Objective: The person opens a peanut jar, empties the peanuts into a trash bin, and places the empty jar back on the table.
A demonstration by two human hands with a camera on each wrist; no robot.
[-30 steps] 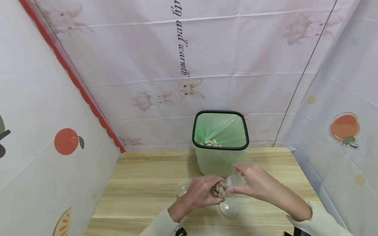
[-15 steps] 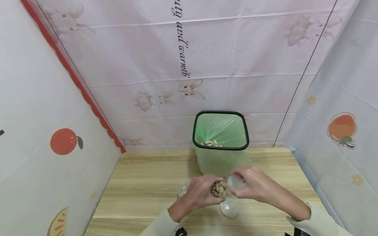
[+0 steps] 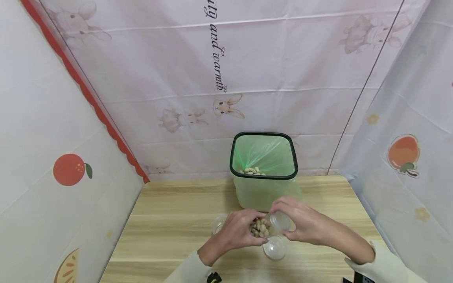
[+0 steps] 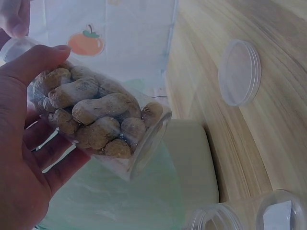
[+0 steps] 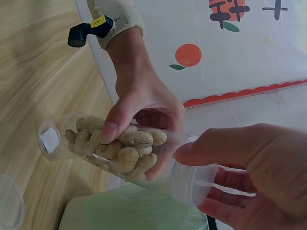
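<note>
My left hand (image 3: 235, 230) grips a clear plastic jar (image 4: 103, 115), which lies tilted on its side with unshelled peanuts (image 5: 127, 155) inside. At the mouth of that jar is a translucent lid (image 5: 196, 184), and the thumb and fingers of my right hand (image 3: 306, 220) hold it by the rim. Both hands are in front of the green-lined bin (image 3: 263, 194). Below the held jar, a second clear lid (image 3: 274, 248) lies on the table. Partly hidden behind my left hand, another clear jar (image 3: 219, 223) stands on the wood.
Some peanuts (image 3: 252, 171) lie inside the bin, whose black rim (image 3: 263, 177) holds a green plastic liner. The wood-grain table (image 3: 177, 220) runs up to printed cloth at the back and both sides. A white label (image 4: 278, 215) shows on the standing jar.
The right hand's fingers have shifted around the lid, turning at the jar's mouth. The left hand keeps its grip on the jar, almost in the same place.
</note>
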